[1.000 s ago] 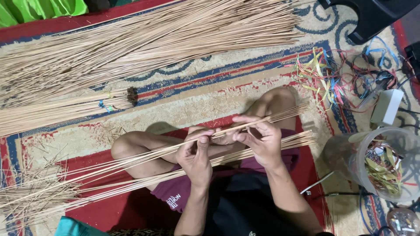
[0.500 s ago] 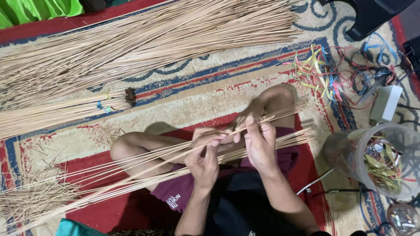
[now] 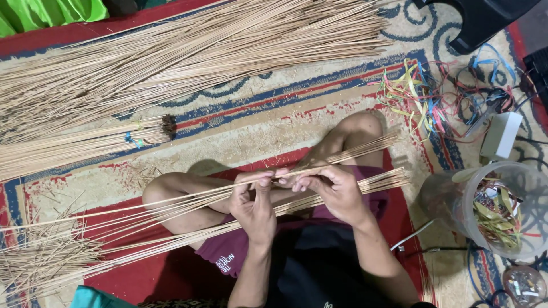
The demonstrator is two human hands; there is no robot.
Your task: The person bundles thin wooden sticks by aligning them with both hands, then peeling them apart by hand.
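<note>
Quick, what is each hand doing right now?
Left hand: closed, pinching a thin stick.
Right hand: closed, pinching the same stick.

A thin, pale tan stick (image 3: 268, 177) lies nearly level across the lap, tilted up slightly to the right, pinched near its middle. More such sticks (image 3: 319, 197) fan across the lap just below it, ends spreading leftward.

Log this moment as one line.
left hand: pinching thin stick | right hand: pinching same stick | stick bundle: across lap
</note>
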